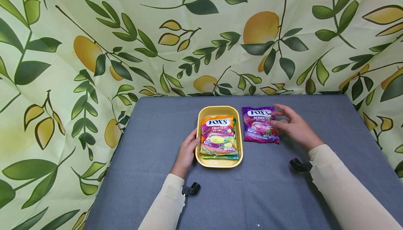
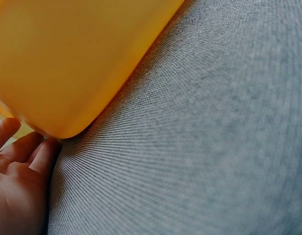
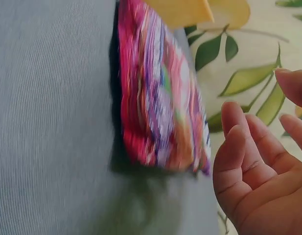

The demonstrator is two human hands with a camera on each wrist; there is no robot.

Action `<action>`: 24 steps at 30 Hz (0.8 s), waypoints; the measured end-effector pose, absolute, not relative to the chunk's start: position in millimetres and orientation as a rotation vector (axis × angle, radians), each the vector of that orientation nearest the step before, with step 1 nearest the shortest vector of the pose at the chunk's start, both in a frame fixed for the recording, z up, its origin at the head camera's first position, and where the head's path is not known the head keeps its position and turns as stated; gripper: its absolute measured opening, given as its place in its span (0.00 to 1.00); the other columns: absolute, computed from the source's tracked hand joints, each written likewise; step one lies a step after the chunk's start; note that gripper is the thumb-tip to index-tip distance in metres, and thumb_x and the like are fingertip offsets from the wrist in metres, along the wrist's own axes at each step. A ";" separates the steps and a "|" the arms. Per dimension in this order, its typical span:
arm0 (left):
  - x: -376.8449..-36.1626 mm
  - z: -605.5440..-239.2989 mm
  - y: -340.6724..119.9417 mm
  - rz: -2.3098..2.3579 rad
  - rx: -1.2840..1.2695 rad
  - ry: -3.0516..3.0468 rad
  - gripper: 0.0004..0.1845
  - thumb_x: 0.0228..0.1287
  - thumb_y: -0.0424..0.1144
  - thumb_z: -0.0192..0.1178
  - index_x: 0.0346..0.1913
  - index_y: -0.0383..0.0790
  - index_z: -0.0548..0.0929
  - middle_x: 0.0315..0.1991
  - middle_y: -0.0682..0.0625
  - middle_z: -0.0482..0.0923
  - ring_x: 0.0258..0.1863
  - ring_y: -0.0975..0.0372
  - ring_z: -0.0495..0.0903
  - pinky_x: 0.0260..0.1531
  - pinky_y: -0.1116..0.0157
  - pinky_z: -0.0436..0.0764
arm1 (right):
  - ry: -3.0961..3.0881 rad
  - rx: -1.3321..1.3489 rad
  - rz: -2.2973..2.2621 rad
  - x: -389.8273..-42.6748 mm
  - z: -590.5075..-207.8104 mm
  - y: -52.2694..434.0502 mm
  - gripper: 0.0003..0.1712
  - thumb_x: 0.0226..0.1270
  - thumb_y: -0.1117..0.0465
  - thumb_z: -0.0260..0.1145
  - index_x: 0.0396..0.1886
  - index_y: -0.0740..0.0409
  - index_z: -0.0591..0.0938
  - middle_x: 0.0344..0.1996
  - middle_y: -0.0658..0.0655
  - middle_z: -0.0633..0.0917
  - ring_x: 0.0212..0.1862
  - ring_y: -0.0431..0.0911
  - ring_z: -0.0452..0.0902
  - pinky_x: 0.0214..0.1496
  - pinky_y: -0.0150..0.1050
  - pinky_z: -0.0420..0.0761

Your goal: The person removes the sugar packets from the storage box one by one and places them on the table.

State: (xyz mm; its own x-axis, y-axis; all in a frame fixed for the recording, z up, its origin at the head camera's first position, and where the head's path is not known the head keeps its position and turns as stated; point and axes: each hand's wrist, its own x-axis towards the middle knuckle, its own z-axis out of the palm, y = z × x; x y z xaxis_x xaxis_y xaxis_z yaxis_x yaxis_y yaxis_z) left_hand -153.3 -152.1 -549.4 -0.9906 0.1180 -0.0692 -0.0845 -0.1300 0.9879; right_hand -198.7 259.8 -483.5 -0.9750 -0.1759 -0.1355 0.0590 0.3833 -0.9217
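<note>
On the grey cloth-covered counter [image 1: 151,174] stands a yellow rectangular plastic tray [image 1: 219,162] holding a stack of orange-and-pink fruit candy bags [image 1: 218,137]. The left hand [image 1: 186,153] rests against the tray's left wall with relaxed fingers [image 2: 40,155] touching its rim, gripping nothing. Just beside the tray, to its right, lies a purple berry candy bag [image 1: 260,124] flat on the counter. The right hand [image 1: 294,125] hovers at that bag's right edge, its grip loosely spread and holding nothing. A leaf-and-lemon patterned curtain [image 1: 94,48] hangs behind.
</note>
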 end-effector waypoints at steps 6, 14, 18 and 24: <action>-153.3 -550.8 -152.2 2.259 0.047 1.986 0.31 0.86 0.38 0.51 0.85 0.35 0.63 0.82 0.39 0.63 0.80 0.49 0.64 0.75 0.55 0.68 | 2.414 -0.235 -1.676 -192.9 -473.0 234.7 0.41 0.85 0.60 0.66 0.89 0.53 0.60 0.70 0.67 0.76 0.54 0.60 0.84 0.52 0.43 0.87; -153.1 -551.7 -152.4 2.259 0.053 1.984 0.31 0.86 0.38 0.51 0.86 0.36 0.63 0.83 0.40 0.63 0.80 0.49 0.63 0.75 0.54 0.67 | 2.319 -0.351 -1.713 -188.6 -461.9 197.7 0.41 0.82 0.59 0.69 0.87 0.52 0.63 0.71 0.66 0.76 0.57 0.61 0.83 0.57 0.46 0.87; -153.0 -551.0 -152.2 2.258 0.047 1.985 0.31 0.86 0.38 0.51 0.85 0.35 0.63 0.83 0.40 0.63 0.80 0.49 0.64 0.75 0.55 0.68 | 2.275 -0.373 -1.703 -188.9 -461.3 180.6 0.41 0.81 0.59 0.71 0.86 0.52 0.64 0.71 0.66 0.76 0.58 0.60 0.83 0.58 0.45 0.87; -152.9 -550.4 -152.4 2.261 0.039 1.971 0.31 0.86 0.38 0.51 0.86 0.36 0.63 0.82 0.40 0.63 0.79 0.49 0.65 0.75 0.55 0.68 | 2.214 -0.389 -1.685 -186.7 -460.6 156.8 0.42 0.81 0.62 0.70 0.87 0.55 0.63 0.70 0.68 0.75 0.58 0.62 0.82 0.54 0.54 0.88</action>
